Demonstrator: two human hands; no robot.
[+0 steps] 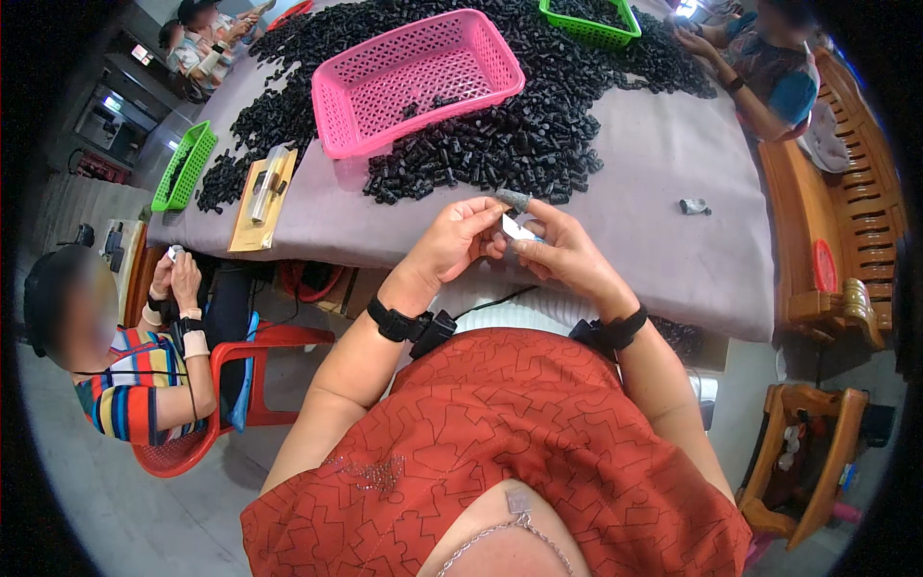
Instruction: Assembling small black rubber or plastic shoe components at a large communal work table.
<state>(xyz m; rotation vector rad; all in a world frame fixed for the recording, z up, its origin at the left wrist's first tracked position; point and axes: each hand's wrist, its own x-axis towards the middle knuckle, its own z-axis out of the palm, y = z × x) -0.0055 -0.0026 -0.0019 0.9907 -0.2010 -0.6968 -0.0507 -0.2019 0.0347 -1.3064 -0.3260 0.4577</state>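
Observation:
Both my hands meet just over the near edge of the cloth-covered table. My left hand (454, 238) is closed, thumb and fingertips pinched together beside my right fingers. What it pinches is mostly hidden; only a dark bit shows between the hands. Between thumb and fingers, my right hand (575, 255) grips a small flat white and blue piece (519, 229). A grey cover (512, 200) sits on the right index fingertip. Just beyond my hands lies a big heap of small black cylindrical parts (481, 154).
A pink perforated basket (423, 123) rests on the heap, a few parts inside. Green baskets (187, 165) stand left and far. A yellow card with a clear tube (260, 204) lies left; a small grey roll (694, 207) lies right. People sit around; a red chair (226, 394) stands left.

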